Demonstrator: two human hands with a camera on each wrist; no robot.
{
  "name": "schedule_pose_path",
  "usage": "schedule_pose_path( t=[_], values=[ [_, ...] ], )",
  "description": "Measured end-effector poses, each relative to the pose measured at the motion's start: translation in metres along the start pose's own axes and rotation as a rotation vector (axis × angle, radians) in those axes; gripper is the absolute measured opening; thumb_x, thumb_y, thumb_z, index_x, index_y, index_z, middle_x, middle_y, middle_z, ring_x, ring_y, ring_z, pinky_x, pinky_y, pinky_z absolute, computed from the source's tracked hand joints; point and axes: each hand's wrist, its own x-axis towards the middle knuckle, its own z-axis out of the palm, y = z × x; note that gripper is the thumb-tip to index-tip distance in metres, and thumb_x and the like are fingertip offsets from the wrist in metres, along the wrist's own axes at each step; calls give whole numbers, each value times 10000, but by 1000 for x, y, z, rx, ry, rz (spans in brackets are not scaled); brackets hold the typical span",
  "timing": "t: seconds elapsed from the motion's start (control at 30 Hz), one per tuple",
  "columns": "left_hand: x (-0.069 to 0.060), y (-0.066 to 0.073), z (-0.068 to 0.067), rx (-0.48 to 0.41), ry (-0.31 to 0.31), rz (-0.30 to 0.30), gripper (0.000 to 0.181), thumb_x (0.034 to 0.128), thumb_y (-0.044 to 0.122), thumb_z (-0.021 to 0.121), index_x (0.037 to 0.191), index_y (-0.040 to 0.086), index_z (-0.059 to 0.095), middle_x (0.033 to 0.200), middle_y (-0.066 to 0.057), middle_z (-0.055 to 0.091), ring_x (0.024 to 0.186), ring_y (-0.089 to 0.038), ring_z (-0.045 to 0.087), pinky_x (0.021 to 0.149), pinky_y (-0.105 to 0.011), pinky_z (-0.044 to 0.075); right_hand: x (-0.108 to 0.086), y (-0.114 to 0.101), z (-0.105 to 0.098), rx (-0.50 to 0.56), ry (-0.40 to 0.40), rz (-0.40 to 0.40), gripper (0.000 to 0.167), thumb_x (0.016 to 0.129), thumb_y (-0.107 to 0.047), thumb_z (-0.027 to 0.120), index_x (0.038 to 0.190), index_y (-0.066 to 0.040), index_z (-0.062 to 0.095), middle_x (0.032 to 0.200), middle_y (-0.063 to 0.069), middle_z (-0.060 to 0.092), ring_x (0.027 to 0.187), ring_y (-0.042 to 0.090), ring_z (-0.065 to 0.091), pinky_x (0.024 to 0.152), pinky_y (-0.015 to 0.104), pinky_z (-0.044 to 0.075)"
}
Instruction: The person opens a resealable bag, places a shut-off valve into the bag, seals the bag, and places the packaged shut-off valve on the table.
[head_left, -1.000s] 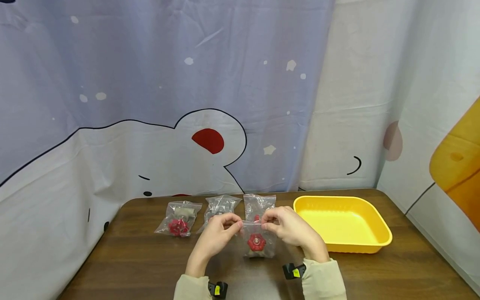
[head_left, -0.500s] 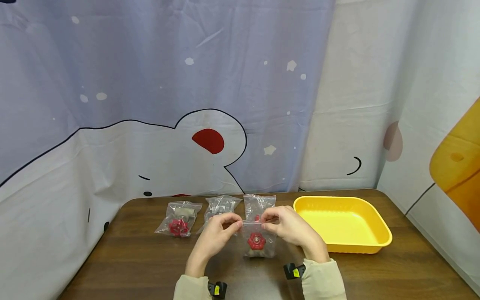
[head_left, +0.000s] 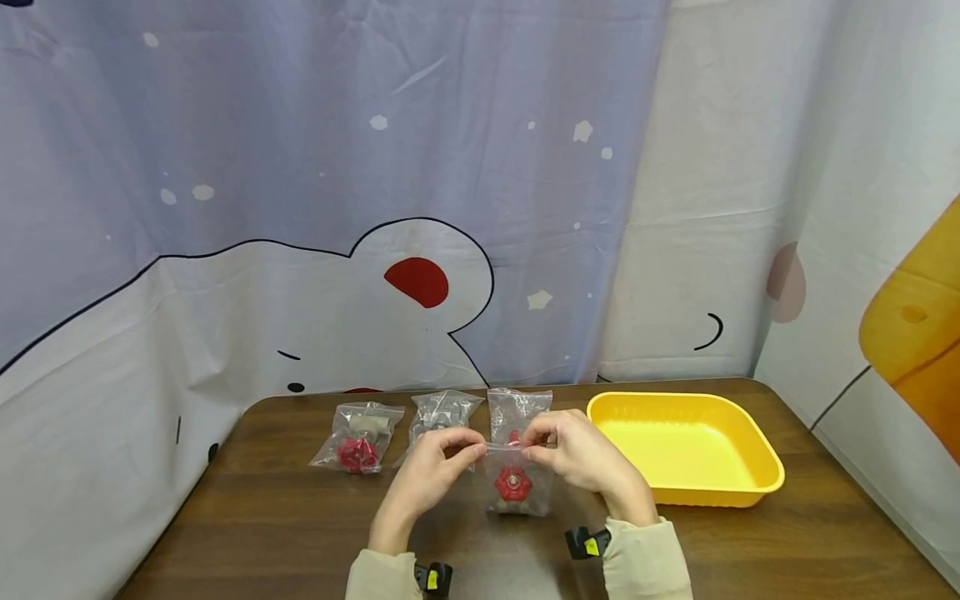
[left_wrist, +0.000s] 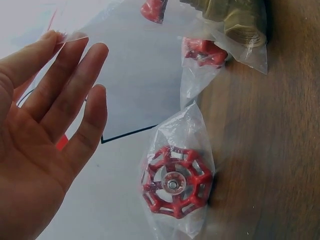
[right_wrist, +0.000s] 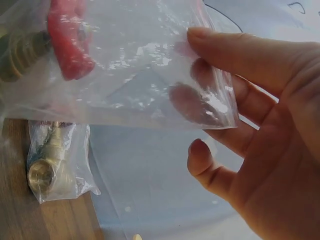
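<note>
Between both hands a clear zip bag (head_left: 517, 465) is held upright just above the table. In it is a brass valve (left_wrist: 245, 27) with a red handwheel (head_left: 513, 483). The left hand (head_left: 437, 467) pinches the bag's top left corner between thumb and fingertips. At the top right corner, the right hand (head_left: 581, 457) pinches the top edge; its thumb (right_wrist: 225, 47) lies on one side of the film, with fingertips showing through from behind. In the right wrist view the plastic sags between valve and fingers. Whether the zip is sealed cannot be seen.
Behind the hands lie three more clear bags: a left one (head_left: 358, 437) with a red-wheeled valve, a middle one (head_left: 444, 410) and a right one (head_left: 519, 407), both partly hidden. A yellow tray (head_left: 684, 493) stands right on the brown table (head_left: 285, 525). A printed curtain (head_left: 300, 150) hangs behind.
</note>
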Motion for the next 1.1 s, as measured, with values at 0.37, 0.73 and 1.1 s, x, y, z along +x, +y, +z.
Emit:
schedule_pose_path(
  t=[0.37,0.73,1.1],
  values=[
    [1,2,-1,0,5,1,93,945,210,667,973,149,732,876,2,700,761,-120,625,644,-275,498,-2,-4,-8,-12,-42,43,106,839,-71,761,804,-148,698,759,-127,616,703,43,564,681,274,504],
    [0,3,-1,10,-4,-8,154,957,234,651,996,109,732,905,-35,704,776,-99,615,659,-278,498,-4,-2,-10,-42,-47,21,173,840,-64,758,755,-169,651,707,-137,569,653,34,523,618,254,469],
    [-1,1,-2,11,-2,-4,137,960,243,646,987,138,729,872,44,685,770,-101,618,657,-283,501,-4,-3,-10,-33,-59,49,160,843,-80,759,761,-168,654,694,-135,558,638,32,506,604,249,464]
  ],
)
